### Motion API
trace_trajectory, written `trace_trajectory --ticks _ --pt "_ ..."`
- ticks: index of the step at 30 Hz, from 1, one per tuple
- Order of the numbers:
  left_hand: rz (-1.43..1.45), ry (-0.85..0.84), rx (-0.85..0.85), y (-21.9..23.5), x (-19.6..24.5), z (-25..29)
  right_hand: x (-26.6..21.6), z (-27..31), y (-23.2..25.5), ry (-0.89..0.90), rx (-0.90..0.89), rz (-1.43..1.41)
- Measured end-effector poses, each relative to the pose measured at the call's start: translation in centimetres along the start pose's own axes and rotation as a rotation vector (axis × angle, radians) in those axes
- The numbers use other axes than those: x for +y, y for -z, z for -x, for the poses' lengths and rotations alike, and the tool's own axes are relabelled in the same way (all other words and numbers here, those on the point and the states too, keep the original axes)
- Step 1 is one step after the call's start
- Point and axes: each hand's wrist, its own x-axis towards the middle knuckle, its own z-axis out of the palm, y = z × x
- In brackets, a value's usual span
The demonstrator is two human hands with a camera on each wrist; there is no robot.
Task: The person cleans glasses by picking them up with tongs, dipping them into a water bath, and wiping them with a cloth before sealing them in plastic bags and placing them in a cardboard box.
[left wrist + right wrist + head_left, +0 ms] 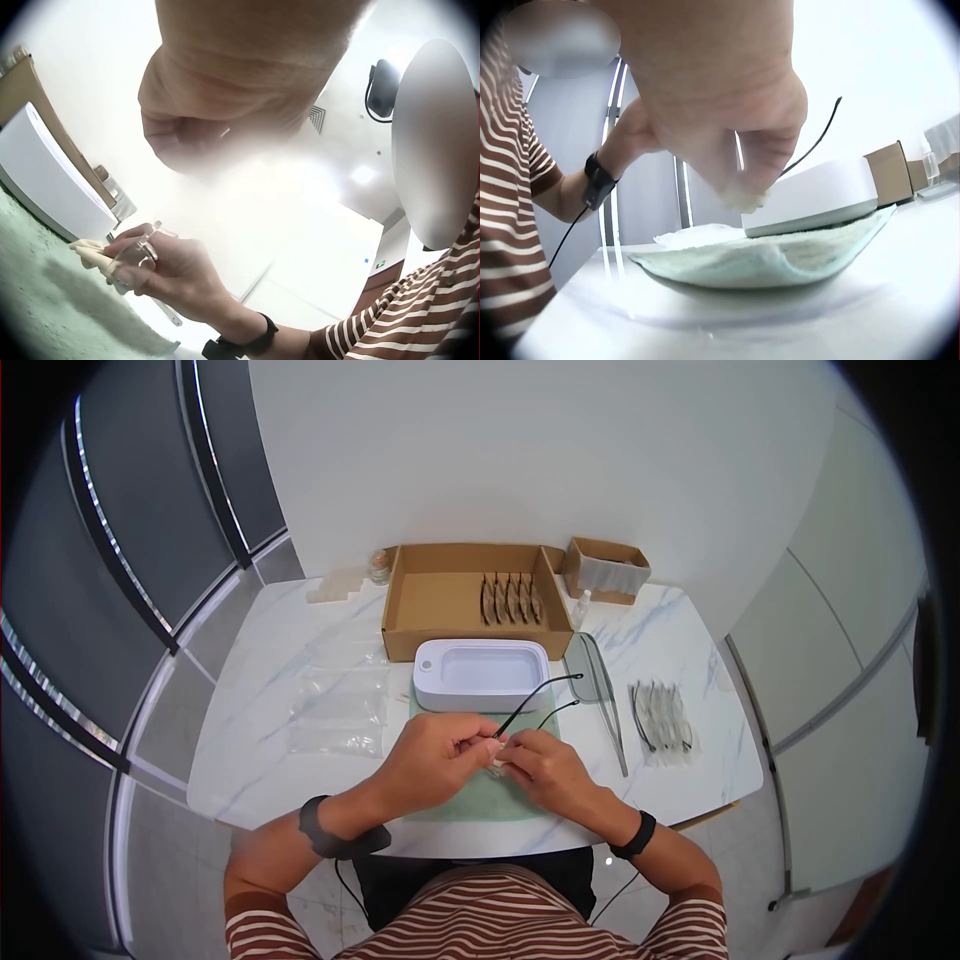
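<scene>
Over the green cloth (490, 800), both hands meet at a pair of eyeglasses (521, 706) with thin black temples that point away to the upper right. My left hand (432, 762) grips the glasses near the base of one temple. My right hand (553, 770) pinches a small cream-coloured cloth (91, 255) against the front of the glasses. Clear parts of the frame (144, 251) show between the right fingers in the left wrist view. The lenses are mostly hidden behind the fingers.
A white ultrasonic cleaner (432, 695) stands just beyond the hands. Behind it, a cardboard box (430, 595) holds several glasses in a row. Tweezers (612, 720) and a grey-green tray (583, 670) lie right of it. Bagged glasses (662, 720) lie far right, clear bags (340, 710) left.
</scene>
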Motion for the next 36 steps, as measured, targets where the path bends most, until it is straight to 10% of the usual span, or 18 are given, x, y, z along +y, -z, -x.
trace_trajectory --ticks 11,20,25,36 --pt "-0.145 -0.022 0.024 0.1 -0.6 0.1 2.0 -0.4 1.9 -0.063 -0.037 0.232" --pt "-0.174 -0.038 0.06 0.0 -0.2 -0.2 4.5 -0.2 7.5 -0.174 0.269 0.362" --pt "-0.235 -0.136 0.114 -0.5 -0.8 -0.5 2.3 0.7 8.4 -0.5 0.531 -0.3" --pt "-0.367 -0.372 0.217 -3.1 -2.1 -1.2 -2.1 -0.8 2.4 -0.945 0.08 -1.431"
